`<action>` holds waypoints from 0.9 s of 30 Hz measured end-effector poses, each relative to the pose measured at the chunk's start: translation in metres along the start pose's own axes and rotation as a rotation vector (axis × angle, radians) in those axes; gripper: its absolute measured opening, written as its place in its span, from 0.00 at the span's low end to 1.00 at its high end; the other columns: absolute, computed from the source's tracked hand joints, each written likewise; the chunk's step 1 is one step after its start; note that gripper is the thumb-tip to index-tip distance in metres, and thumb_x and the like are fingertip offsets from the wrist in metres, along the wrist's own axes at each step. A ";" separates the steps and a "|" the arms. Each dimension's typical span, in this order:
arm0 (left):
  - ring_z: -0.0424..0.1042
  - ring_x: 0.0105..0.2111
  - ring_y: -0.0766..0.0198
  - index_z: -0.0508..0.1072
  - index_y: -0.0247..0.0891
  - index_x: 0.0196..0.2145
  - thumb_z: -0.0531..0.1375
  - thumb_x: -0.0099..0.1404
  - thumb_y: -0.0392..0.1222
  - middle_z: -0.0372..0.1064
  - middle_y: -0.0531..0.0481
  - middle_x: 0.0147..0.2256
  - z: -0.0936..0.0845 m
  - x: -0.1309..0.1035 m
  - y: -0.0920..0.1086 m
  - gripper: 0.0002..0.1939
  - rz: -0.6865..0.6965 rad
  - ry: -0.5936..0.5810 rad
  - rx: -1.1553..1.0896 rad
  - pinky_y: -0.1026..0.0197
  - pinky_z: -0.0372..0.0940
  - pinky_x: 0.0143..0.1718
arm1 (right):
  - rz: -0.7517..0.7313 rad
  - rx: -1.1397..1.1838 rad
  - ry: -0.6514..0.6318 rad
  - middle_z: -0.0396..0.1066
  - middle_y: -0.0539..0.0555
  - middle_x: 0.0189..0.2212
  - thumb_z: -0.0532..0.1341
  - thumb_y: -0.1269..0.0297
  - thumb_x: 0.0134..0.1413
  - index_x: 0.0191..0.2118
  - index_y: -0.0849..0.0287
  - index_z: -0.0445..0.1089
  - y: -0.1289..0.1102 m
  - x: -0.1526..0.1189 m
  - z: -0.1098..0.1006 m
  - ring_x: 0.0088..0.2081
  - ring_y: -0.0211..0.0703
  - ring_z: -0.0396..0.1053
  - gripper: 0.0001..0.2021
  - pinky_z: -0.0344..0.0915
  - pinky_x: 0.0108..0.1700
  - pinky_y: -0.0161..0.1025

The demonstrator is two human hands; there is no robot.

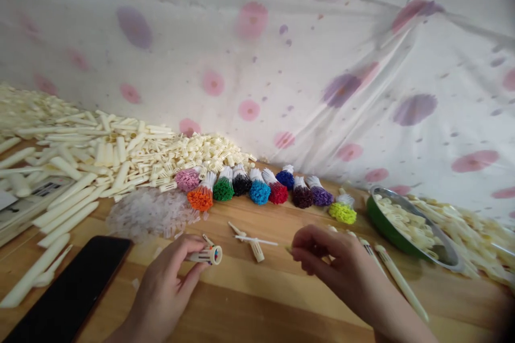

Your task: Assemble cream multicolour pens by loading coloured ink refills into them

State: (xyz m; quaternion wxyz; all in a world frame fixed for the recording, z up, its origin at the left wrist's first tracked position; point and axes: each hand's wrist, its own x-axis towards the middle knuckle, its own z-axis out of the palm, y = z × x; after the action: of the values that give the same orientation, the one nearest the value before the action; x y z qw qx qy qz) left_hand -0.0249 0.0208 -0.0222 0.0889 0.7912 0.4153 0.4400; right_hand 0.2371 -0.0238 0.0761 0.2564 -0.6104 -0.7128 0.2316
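Observation:
My left hand [171, 281] grips a short cream pen barrel [205, 255] between thumb and fingers, its round open end facing right with coloured bits inside. To the right, my right hand [332, 257] is pinched at the fingertips on a small yellowish piece [288, 250], too small to make out fully. Between the hands, a white refill [257, 240] lies across cream pen parts [256, 251] on the wood. Behind them stand bundles of coloured refills, among them orange [200, 198], light blue [259, 191] and yellow-green [343, 213].
A black phone [70, 289] lies at the front left, near clear plastic pieces [151, 213]. Cream pen parts [181, 153] are heaped behind. A green bowl [376, 217] of parts is at the right, with pens [402, 281] in front, partly behind my right hand.

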 end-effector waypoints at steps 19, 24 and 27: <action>0.77 0.31 0.61 0.68 0.42 0.35 0.54 0.64 0.39 0.77 0.50 0.30 0.000 0.001 0.005 0.04 0.100 -0.017 0.103 0.61 0.73 0.33 | -0.219 -0.131 -0.076 0.69 0.47 0.22 0.57 0.72 0.54 0.27 0.58 0.67 -0.014 0.001 0.036 0.23 0.33 0.64 0.07 0.57 0.26 0.29; 0.78 0.30 0.61 0.71 0.42 0.34 0.56 0.63 0.41 0.78 0.51 0.30 -0.001 0.004 0.007 0.05 0.088 -0.004 0.088 0.61 0.73 0.32 | -0.225 -0.158 -0.092 0.68 0.48 0.21 0.57 0.72 0.55 0.26 0.58 0.66 -0.014 0.003 0.036 0.22 0.34 0.63 0.07 0.56 0.25 0.30; 0.78 0.30 0.61 0.71 0.42 0.35 0.56 0.64 0.43 0.78 0.51 0.30 -0.002 0.004 0.008 0.06 0.097 -0.014 0.075 0.61 0.73 0.32 | -0.224 -0.167 -0.109 0.68 0.48 0.22 0.56 0.72 0.56 0.27 0.58 0.66 -0.011 0.004 0.034 0.23 0.34 0.63 0.08 0.56 0.26 0.31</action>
State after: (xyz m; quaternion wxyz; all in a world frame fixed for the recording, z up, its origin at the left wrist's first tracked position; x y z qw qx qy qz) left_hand -0.0207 0.0180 -0.0140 0.0404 0.8164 0.3920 0.4222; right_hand 0.2064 -0.0222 0.0575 0.1899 -0.5330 -0.8059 0.1743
